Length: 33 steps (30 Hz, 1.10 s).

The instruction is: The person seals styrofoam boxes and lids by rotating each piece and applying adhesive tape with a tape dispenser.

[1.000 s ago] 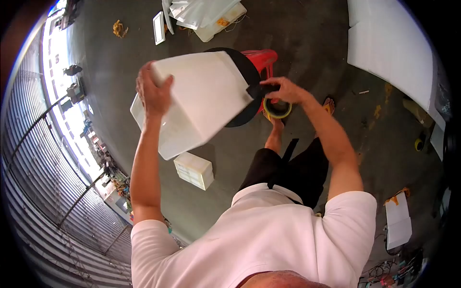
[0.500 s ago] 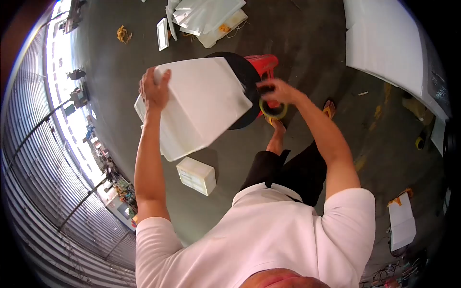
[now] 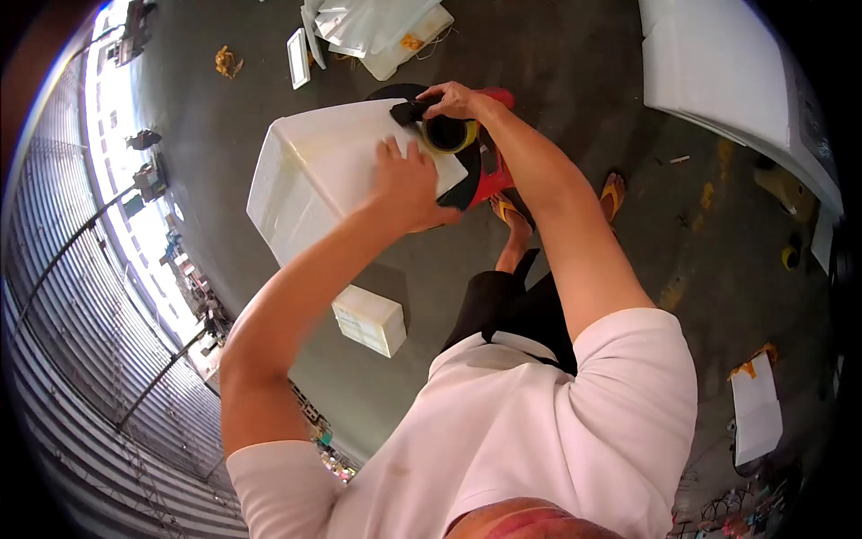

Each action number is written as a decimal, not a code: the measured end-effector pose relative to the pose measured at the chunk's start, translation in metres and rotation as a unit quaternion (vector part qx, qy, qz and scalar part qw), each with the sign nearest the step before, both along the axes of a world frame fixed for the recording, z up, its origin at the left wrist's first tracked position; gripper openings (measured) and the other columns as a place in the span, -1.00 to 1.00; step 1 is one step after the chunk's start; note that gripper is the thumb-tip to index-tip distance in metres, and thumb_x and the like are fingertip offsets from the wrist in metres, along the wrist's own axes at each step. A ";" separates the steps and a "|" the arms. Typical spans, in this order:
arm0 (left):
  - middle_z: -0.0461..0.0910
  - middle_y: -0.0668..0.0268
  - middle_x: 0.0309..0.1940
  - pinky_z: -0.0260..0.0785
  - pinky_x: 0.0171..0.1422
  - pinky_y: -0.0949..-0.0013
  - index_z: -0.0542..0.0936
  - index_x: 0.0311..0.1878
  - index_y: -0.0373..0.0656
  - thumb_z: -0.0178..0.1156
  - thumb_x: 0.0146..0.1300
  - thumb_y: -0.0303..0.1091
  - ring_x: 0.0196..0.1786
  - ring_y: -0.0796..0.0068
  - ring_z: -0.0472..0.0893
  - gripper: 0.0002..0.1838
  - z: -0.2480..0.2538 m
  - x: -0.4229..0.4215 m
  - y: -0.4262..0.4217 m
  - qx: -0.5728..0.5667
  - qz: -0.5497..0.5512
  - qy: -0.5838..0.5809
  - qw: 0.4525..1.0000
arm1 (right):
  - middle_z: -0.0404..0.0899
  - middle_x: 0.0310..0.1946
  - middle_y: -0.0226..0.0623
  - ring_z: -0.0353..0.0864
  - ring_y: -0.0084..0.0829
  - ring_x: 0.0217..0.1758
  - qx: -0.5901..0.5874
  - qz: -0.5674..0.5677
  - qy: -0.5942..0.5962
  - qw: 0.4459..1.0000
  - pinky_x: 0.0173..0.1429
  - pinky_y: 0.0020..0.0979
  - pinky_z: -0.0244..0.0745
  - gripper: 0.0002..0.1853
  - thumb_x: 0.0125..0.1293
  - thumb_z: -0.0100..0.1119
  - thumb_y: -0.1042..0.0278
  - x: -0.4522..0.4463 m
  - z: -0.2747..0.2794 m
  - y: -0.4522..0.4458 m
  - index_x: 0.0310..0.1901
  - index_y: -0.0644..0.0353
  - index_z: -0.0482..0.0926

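A white foam box (image 3: 314, 153) sits tilted on a round black top (image 3: 388, 92) over a red stool (image 3: 492, 175). My left hand (image 3: 406, 184), smeared a little by motion, spreads its fingers over the box's near right part; whether it touches the surface I cannot tell. At the box's right end my right hand (image 3: 453, 101) grips a tape roll (image 3: 470, 136) with a yellow rim. Beside that hand, a black piece (image 3: 409, 112) lies against the box edge; it may be tape or part of a holder. My right fingertips are partly hidden.
A small white box (image 3: 368, 319) stands on the floor below the stool. White foam sheets (image 3: 377, 31) are piled at the top, with a white frame (image 3: 298, 58) beside them. Large white boxes (image 3: 718, 72) stand at right. A white piece (image 3: 754, 409) lies lower right.
My left hand has left the box's far left side and swung right across it. The right hand has moved up and left with the tape roll, onto the box's edge. The box has turned.
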State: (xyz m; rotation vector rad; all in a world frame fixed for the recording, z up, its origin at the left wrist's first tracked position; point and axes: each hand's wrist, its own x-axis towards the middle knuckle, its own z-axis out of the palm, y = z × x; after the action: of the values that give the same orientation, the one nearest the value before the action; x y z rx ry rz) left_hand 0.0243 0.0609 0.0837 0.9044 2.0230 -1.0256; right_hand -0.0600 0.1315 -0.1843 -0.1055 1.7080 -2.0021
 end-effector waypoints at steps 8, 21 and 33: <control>0.52 0.07 0.23 0.17 0.29 -0.30 0.59 0.18 -0.17 0.36 -0.10 0.16 0.35 -0.16 0.39 -0.20 -0.073 -0.033 -0.001 -0.179 -0.005 -0.013 0.984 | 0.63 0.05 -0.22 0.56 -0.35 0.14 -0.083 0.095 -0.026 0.992 0.28 -0.30 0.41 -0.44 0.04 0.43 0.31 0.065 0.000 0.058 0.15 0.14 0.60; 0.55 0.13 0.17 0.21 0.41 0.10 0.52 0.24 -0.01 0.41 0.02 0.10 0.32 0.11 0.41 -0.28 0.069 -0.103 -0.099 0.388 0.041 0.114 0.914 | 0.65 0.01 -0.23 0.58 -0.47 0.05 -0.058 -0.160 0.009 0.985 0.16 -0.42 0.45 -0.42 0.08 0.46 0.31 0.058 -0.006 0.000 0.17 0.25 0.57; 0.43 0.12 0.25 0.12 0.42 0.04 0.44 0.29 -0.02 0.22 0.11 0.21 0.34 0.07 0.35 -0.25 0.007 -0.147 -0.197 0.431 0.368 0.346 0.748 | 0.61 0.12 -0.22 0.56 -0.38 0.19 -0.053 -0.020 -0.125 0.990 0.28 -0.30 0.44 -0.38 0.11 0.41 0.40 0.243 0.017 0.022 0.26 0.22 0.50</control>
State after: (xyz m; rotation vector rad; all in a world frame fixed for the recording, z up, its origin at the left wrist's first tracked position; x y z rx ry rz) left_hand -0.1224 -0.1366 0.0910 -0.0472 3.1740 0.1476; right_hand 0.1826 0.1530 -0.1668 0.1407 1.4576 -2.0390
